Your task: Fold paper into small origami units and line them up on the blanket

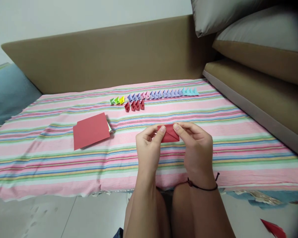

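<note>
Both my hands pinch a small folded red paper piece (169, 134) just above the striped cloth. My left hand (149, 145) grips its left end with thumb and fingers closed. My right hand (196, 142) holds its right end, forefinger and thumb pressed on the top edge. A thin black cord circles my right wrist. Left of my hands a stack of red paper sheets (91, 131) lies flat. Farther back stands a row of small folded paper pieces (154, 95) in green, yellow, purple, pink and blue, with several red folded pieces (134, 105) in front of it.
The pink striped cloth (52, 158) covers a low cushion with a tan backrest (109, 56) behind it. Grey and tan cushions (258, 46) are stacked at the right. A red paper scrap (273, 228) lies on the floor at the lower right. My knees are below my hands.
</note>
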The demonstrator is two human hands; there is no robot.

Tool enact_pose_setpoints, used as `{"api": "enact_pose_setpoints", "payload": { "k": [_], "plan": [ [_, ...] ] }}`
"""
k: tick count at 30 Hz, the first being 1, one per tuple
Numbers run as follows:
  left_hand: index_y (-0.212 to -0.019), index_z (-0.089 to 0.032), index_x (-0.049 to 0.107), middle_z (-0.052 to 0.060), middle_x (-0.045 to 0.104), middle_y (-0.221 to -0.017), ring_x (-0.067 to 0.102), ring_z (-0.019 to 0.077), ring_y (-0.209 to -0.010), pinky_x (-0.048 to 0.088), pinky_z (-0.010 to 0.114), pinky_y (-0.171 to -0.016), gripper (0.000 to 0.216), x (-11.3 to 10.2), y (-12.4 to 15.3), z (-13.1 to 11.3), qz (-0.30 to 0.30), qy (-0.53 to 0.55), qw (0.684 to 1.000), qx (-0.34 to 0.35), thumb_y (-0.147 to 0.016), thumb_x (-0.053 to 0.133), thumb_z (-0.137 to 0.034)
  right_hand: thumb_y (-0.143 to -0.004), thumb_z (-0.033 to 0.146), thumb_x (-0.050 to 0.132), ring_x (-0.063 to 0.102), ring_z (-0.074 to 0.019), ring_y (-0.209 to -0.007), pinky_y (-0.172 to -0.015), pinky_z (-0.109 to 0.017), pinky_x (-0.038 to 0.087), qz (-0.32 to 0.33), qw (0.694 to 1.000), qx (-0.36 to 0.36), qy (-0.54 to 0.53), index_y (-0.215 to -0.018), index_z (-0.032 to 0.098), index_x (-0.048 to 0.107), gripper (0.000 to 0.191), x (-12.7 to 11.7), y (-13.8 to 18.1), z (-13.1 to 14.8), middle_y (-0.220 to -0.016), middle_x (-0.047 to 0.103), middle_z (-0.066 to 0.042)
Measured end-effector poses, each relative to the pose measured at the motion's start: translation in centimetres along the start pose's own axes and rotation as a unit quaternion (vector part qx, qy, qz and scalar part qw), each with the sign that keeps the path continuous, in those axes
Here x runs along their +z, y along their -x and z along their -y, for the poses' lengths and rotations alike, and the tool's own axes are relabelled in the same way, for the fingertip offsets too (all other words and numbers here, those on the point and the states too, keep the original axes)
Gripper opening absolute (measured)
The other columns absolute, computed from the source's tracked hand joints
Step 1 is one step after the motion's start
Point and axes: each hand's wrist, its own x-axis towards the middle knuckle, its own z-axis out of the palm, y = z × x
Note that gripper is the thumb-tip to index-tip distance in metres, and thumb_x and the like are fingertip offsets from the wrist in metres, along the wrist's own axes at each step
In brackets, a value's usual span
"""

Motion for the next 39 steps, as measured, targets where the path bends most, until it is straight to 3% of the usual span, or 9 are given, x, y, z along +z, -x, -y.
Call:
{"api": "enact_pose_setpoints", "payload": {
  "k": [20,26,32,39],
  "plan": [
    [-0.076,-0.018,0.075,0.001,0.07,-0.071,0.061,0.0151,-0.07,0.047,0.027,-0.071,0.01,0.04,-0.1,-0.27,0.044,0.047,0.998,-0.017,-0.073,0.066,-0.024,-0.071,0.025,0.072,0.065,-0.0172,-0.076,-0.074,-0.033,0.052,-0.008,1.0,0.007,-0.007,-0.075,0.019,0.07,0.007,0.04,-0.16,-0.07,-0.075,0.07,-0.001],
    [-0.083,-0.019,0.075,0.002,0.072,-0.08,0.064,0.0167,-0.08,0.048,0.029,-0.082,0.015,-0.41,-0.23,-0.06,0.077,0.034,0.996,-0.001,-0.078,0.062,-0.024,-0.072,0.024,0.071,0.065,-0.0166,-0.077,-0.076,-0.033,0.052,-0.007,1.0,0.009,-0.01,-0.075,0.019,0.07,0.006,0.01,-0.21,-0.04,-0.077,0.07,-0.001],
    [-0.08,-0.018,0.075,0.003,0.072,-0.078,0.064,0.0183,-0.081,0.048,0.031,-0.081,0.014,-0.13,-0.23,-0.23,0.03,0.026,0.999,-0.003,-0.077,0.062,-0.023,-0.073,0.026,0.07,0.065,-0.0177,-0.078,-0.077,-0.034,0.051,-0.008,1.0,0.008,0.012,-0.076,0.02,0.071,0.008,0.11,-0.14,0.03,-0.078,0.071,-0.001],
    [-0.083,-0.019,0.076,0.005,0.074,-0.088,0.066,0.0191,-0.086,0.049,0.029,-0.082,0.014,-0.27,-0.03,-0.78,0.054,-0.011,0.998,0.009,-0.076,0.064,-0.023,-0.071,0.025,0.071,0.063,-0.0165,-0.074,-0.073,-0.032,0.05,-0.036,0.999,0.018,-0.005,-0.074,0.019,0.071,0.007,-0.04,-0.36,-0.09,-0.074,0.069,0.0]
  ]
}}
